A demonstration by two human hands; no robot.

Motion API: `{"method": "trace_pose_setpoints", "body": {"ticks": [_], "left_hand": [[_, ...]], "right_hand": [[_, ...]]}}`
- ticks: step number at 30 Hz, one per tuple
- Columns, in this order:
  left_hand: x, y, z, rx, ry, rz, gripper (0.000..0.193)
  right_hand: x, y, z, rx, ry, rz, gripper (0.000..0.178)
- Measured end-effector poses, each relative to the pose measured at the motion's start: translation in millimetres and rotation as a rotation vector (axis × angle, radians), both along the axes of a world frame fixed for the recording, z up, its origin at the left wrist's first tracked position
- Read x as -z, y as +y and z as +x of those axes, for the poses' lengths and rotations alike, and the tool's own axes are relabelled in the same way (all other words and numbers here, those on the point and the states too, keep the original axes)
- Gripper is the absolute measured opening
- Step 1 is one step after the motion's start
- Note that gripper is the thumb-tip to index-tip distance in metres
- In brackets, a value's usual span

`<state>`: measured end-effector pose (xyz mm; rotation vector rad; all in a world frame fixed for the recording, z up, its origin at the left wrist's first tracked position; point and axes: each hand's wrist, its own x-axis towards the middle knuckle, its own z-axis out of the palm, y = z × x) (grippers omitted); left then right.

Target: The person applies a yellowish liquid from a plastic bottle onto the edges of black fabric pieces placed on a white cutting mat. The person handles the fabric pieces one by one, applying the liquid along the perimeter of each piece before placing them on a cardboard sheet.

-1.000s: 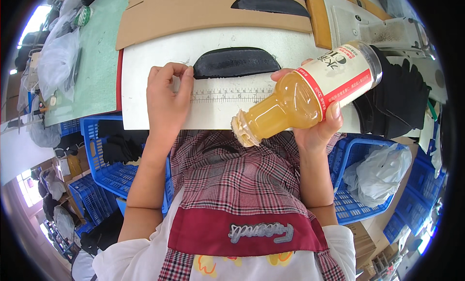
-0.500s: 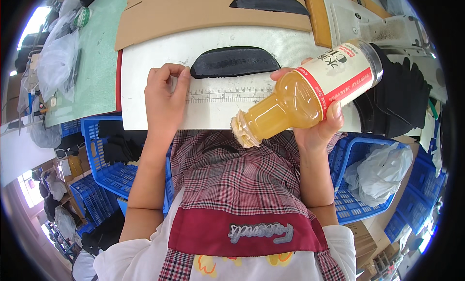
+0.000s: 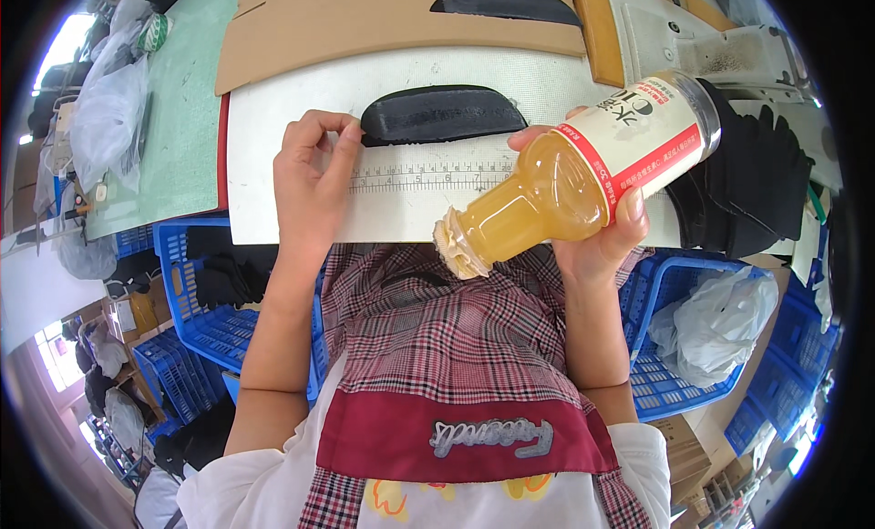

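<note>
A black half-moon-shaped piece (image 3: pixel 442 114) lies flat on the white work surface, its straight side toward me. My left hand (image 3: pixel 314 169) is closed, with thumb and forefinger pinching the piece's left tip. In my right hand (image 3: pixel 606 233) is a clear plastic bottle (image 3: pixel 556 192) of yellowish liquid with a cream and red label. The bottle tilts with its mouth down to the left, over the table's front edge. A pale, ragged wrapping covers the mouth. The bottle is apart from the black piece.
A printed ruler scale (image 3: pixel 428 178) runs along the white surface. Brown cardboard (image 3: pixel 392 28) at the back carries more black pieces (image 3: pixel 506 2). Black fabric pieces (image 3: pixel 747 183) are stacked at right. Blue crates (image 3: pixel 205 319) stand below on both sides, the right one holding a white plastic bag (image 3: pixel 715 324).
The black piece and my left fingers have shifted very slightly. The bottle and my right hand stay almost where they were.
</note>
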<state>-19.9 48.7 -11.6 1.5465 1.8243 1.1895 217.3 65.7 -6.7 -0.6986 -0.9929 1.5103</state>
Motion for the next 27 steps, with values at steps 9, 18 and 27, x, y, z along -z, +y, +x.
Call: {"method": "trace_pose_setpoints", "body": {"ticks": [9,18,27], "left_hand": [[-2,-1,1,0.005,-0.12,-0.031,0.026],[-5,0,-2,0.023,-0.197,-0.106,0.023],[-12,0,-3,0.017,-0.252,-0.127,0.022]], "right_hand": [[-1,0,-1,-0.009,-0.017,0.016,0.083],[-1,-1,0,-0.025,-0.013,0.002,0.083],[-1,-1,-3,-0.02,0.007,-0.001,0.083]]}}
